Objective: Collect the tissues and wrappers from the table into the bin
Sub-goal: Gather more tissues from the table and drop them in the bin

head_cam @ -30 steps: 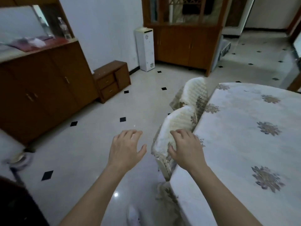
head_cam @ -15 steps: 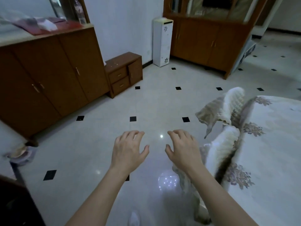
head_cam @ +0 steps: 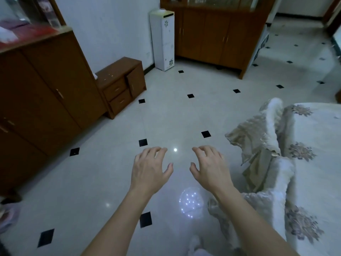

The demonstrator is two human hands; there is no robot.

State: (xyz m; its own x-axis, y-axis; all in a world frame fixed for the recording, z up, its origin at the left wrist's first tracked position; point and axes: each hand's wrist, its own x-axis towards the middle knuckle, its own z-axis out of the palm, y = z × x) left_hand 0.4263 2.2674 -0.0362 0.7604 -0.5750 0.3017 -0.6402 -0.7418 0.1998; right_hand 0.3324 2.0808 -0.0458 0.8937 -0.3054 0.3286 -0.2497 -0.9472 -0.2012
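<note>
Indoors, a person's left hand (head_cam: 150, 169) and right hand (head_cam: 210, 168) hover side by side, palms down, above a pale floor (head_cam: 110, 172) set with black diamond tiles. Both hands have fingers spread and loosely curled; neither holds or touches anything.

The table (head_cam: 321, 130), draped in a floral cloth, lies at 3 o'clock, apart from the right hand. Two covered chairs (head_cam: 258, 130) stand against its near edge, between hand and table. Tissues and wrappers cannot be made out on the part of the table in view.

At 9 o'clock a long wooden sideboard (head_cam: 46, 100) has its doors closed, so its contents are hidden. On its top, at 10 o'clock, a blurred white item (head_cam: 6, 36) lies on something red; whether it is a tissue cannot be told.

Just beside the sideboard, at 11 o'clock, a small chest (head_cam: 120, 85) has two drawers and one door, all closed.

At 12 o'clock a white tower (head_cam: 163, 39) stands against the wall with flower motifs on its front. Any lettering is too small to read.

Near it, at 1 o'clock, a tall cabinet (head_cam: 212, 37) has closed lower doors. What lies behind its upper glass is too blurred to name.

At 8 o'clock, at the left edge, a blurred pale shape (head_cam: 7, 217) sits on the floor; whether it is the bin cannot be told.
</note>
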